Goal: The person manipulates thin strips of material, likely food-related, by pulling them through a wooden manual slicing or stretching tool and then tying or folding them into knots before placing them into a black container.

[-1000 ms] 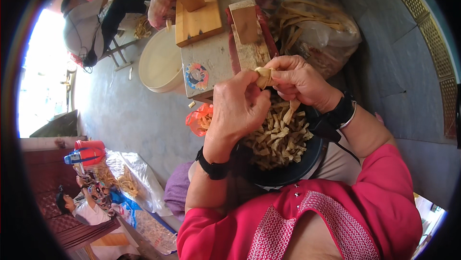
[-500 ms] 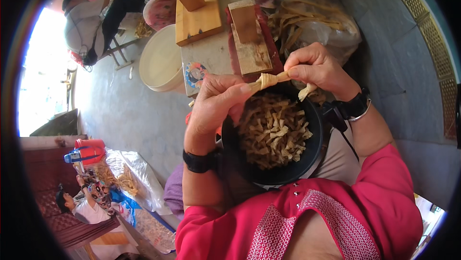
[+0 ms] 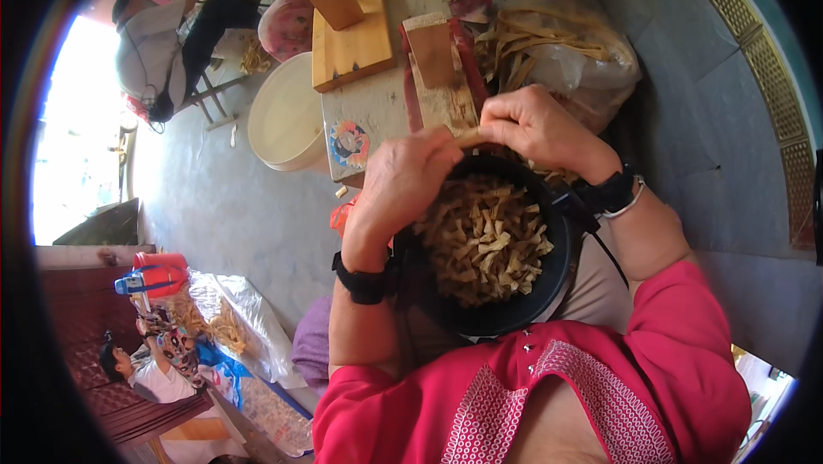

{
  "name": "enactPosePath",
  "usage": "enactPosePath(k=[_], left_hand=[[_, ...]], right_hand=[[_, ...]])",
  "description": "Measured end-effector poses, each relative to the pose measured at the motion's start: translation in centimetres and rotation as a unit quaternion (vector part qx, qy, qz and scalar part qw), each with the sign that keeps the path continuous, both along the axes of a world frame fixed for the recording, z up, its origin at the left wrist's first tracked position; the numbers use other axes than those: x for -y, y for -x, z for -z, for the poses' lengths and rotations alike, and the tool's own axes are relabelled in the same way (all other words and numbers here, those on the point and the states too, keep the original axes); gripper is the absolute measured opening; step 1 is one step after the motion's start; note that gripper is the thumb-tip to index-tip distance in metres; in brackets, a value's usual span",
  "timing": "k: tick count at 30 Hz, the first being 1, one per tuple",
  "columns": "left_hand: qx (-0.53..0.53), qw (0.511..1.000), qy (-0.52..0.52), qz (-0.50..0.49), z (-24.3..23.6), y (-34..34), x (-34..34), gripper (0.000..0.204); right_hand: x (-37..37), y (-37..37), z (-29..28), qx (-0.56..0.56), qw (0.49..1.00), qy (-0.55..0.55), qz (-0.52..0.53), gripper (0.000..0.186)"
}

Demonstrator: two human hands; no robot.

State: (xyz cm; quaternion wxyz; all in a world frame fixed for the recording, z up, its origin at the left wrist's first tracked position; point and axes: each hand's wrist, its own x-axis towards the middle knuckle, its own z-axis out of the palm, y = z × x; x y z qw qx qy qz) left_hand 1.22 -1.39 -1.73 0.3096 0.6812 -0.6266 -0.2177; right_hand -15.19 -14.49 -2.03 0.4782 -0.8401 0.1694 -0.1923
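Observation:
My left hand (image 3: 405,177) and my right hand (image 3: 533,129) are close together, each closed on one end of a tan, pliable dried strip (image 3: 470,138). The strip is stretched level between the fingers, and the fingers hide most of it. Just below the hands, a dark round basin (image 3: 561,268) rests at my lap. Many short, folded tan pieces (image 3: 490,241) fill it. Right behind the strip is the near end of a wooden board (image 3: 447,108) with an upright block on it.
A clear plastic bag (image 3: 591,61) of long tan strips stands behind my right hand. Further left are a worktable (image 3: 377,108) with a wooden stand (image 3: 351,48) and a white bucket (image 3: 287,121). One person (image 3: 154,44) sits at the upper left, another (image 3: 154,370) at the lower left.
Both hands have drawn closer together. The wrapped knot seen on the strip before is now hidden at the fingers. The right hand has shifted left and slightly down.

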Motion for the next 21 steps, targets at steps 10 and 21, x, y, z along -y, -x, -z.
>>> enactPosePath(k=[10, 21], left_hand=[[0.056, 0.97, 0.132, -0.196, 2.7, -1.6, 4.2, 0.02], [0.088, 0.976, 0.036, -0.198, 2.8, -1.6, 3.8, 0.023]], right_hand=[[2.0, -4.8, 2.8, 0.095, 0.978, 0.103, 0.156, 0.015], [3.6, -4.7, 4.2, -0.09, 0.956, 0.229, 0.16, 0.016]])
